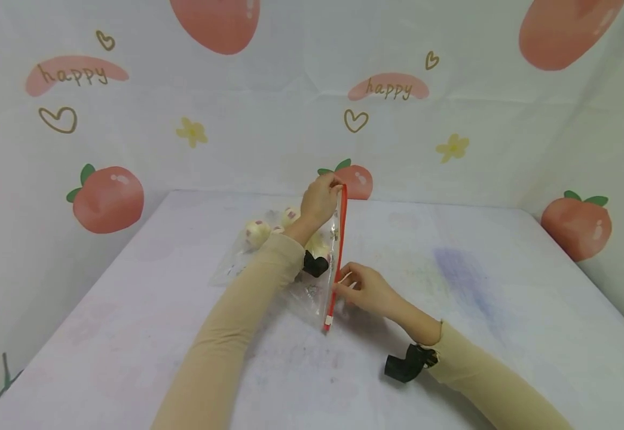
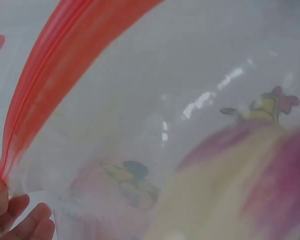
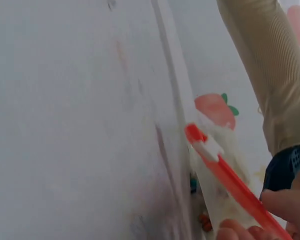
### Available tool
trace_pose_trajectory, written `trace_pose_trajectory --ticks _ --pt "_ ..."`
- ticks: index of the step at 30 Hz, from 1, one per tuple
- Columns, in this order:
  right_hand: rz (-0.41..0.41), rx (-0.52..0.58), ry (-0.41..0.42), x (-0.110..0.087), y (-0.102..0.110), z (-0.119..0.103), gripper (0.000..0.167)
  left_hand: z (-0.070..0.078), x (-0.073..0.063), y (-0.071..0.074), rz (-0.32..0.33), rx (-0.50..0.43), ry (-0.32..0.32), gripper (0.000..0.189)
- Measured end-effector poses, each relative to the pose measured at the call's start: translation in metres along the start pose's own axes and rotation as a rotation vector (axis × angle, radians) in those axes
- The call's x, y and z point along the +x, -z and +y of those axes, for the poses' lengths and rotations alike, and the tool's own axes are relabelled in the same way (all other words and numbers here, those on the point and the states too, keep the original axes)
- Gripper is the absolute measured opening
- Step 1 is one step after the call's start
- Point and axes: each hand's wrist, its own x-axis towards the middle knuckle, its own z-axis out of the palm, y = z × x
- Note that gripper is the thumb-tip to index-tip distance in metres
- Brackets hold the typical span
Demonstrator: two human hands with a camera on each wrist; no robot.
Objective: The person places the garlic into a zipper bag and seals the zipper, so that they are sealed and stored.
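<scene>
A clear plastic zip bag [image 1: 309,301] with a red zipper strip [image 1: 340,239] lies on the table, its strip edge toward the right. Inside are several cream balls [image 1: 257,234] with purple patches; one ball [image 2: 210,200] shows large through the printed plastic in the left wrist view. My left hand [image 1: 320,200] pinches the far end of the strip. Lower along the same strip, my right hand [image 1: 368,289] grips it between thumb and fingers. A white slider [image 3: 208,148] sits at the strip's near end, just beyond the right fingers. My left forearm partly hides the bag.
The pale table [image 1: 145,346] carries a bluish-purple smudge [image 1: 462,280] to the right. Behind it hangs a white cloth [image 1: 280,119] printed with peaches, hearts and flowers. Black wrist mounts show at the left cuff [image 1: 315,264] and right cuff [image 1: 406,364].
</scene>
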Motion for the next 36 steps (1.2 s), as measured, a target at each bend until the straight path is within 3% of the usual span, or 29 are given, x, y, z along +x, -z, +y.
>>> trace_pose_trajectory --ticks 4,9,13,17,22,25,28,31,36 --pt "0.122 -0.032 0.024 0.008 0.004 0.002 0.018 -0.002 -0.001 -0.002 -0.042 -0.004 -0.017 0.023" --pt "0.178 -0.071 0.033 0.009 0.009 0.005 0.010 -0.012 -0.003 0.008 -0.205 -0.035 -0.001 0.034" --pt "0.193 -0.064 0.004 0.006 0.016 0.011 0.007 -0.026 -0.008 0.029 -0.282 -0.005 0.040 0.038" --pt "0.207 -0.060 -0.038 0.003 0.027 0.018 0.008 -0.047 -0.018 0.059 -0.265 0.052 0.077 0.035" --pt "0.211 -0.086 -0.084 -0.003 0.044 0.028 0.012 -0.083 -0.032 0.089 -0.260 0.158 0.125 0.037" --pt "0.199 -0.106 -0.115 -0.006 0.054 0.034 0.015 -0.100 -0.043 0.099 -0.341 0.194 0.189 0.044" --pt "0.178 -0.120 -0.142 -0.009 0.064 0.042 0.017 -0.111 -0.057 0.104 -0.473 0.140 0.277 0.051" --pt "0.162 -0.129 -0.162 -0.012 0.074 0.047 0.019 -0.119 -0.070 0.104 -0.591 0.028 0.350 0.051" --pt "0.098 -0.099 -0.195 -0.015 0.086 0.056 0.022 -0.122 -0.091 0.096 -0.683 -0.094 0.380 0.038"
